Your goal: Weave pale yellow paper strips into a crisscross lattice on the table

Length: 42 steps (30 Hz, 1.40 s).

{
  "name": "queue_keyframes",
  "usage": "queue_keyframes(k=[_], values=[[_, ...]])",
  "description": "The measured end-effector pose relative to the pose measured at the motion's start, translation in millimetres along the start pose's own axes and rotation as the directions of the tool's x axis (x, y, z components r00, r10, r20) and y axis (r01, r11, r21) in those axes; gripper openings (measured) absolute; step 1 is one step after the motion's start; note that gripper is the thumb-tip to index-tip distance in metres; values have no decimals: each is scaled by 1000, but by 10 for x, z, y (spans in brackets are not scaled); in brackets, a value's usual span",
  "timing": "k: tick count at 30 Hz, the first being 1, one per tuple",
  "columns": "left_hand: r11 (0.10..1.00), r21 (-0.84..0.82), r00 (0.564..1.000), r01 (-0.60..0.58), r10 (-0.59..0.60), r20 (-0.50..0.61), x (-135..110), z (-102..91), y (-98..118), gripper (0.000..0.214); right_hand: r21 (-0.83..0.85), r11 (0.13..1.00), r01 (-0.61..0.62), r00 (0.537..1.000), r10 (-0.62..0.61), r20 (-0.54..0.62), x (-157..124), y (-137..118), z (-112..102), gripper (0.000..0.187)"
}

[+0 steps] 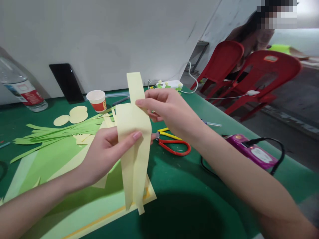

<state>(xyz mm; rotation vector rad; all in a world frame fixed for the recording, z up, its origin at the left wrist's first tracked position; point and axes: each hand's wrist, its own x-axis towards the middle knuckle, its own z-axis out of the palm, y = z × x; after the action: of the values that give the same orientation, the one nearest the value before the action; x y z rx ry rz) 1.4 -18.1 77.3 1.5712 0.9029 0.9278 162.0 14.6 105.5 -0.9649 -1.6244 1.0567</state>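
Note:
Both of my hands hold up a bundle of pale yellow paper strips (134,142) above the green table (189,186). My left hand (107,152) grips the strips from the left, thumb pressed across their front. From the right, my right hand (169,111) pinches the strips near their upper part, where one strip sticks up above the others. The strips' lower ends hang loose over sheets of green and yellow paper (82,205).
Red-and-yellow scissors (173,142) lie just right of the strips. Cut green strips (52,132), yellow paper circles (74,114), a paper cup (97,100), a water bottle (22,88) and a dark phone (66,83) stand behind. A purple glue gun (251,152) lies right. A person sits on red chairs (249,71).

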Motion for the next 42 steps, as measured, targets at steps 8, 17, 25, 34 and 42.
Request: queue_keyframes(k=[8,17,25,34,42], values=[[899,342,934,-274,164,318,-78,39,36,31,282,956,-85,952,162,-261,140,250,-332,29],[870,418,945,-262,143,296,-1,-43,16,15,403,915,21,833,207,-514,137,426,-625,18],[497,713,769,-495,633,92,166,-193,-45,41,442,897,31,919,148,-366,-237,262,-219,19],[325,794,719,-514,669,191,113,-162,30,41,566,822,-64,993,108,-44,-489,268,100,15],[350,765,711,-541,676,194,127,-167,28,15,481,875,-56,996,80,-30,-519,285,101,7]])
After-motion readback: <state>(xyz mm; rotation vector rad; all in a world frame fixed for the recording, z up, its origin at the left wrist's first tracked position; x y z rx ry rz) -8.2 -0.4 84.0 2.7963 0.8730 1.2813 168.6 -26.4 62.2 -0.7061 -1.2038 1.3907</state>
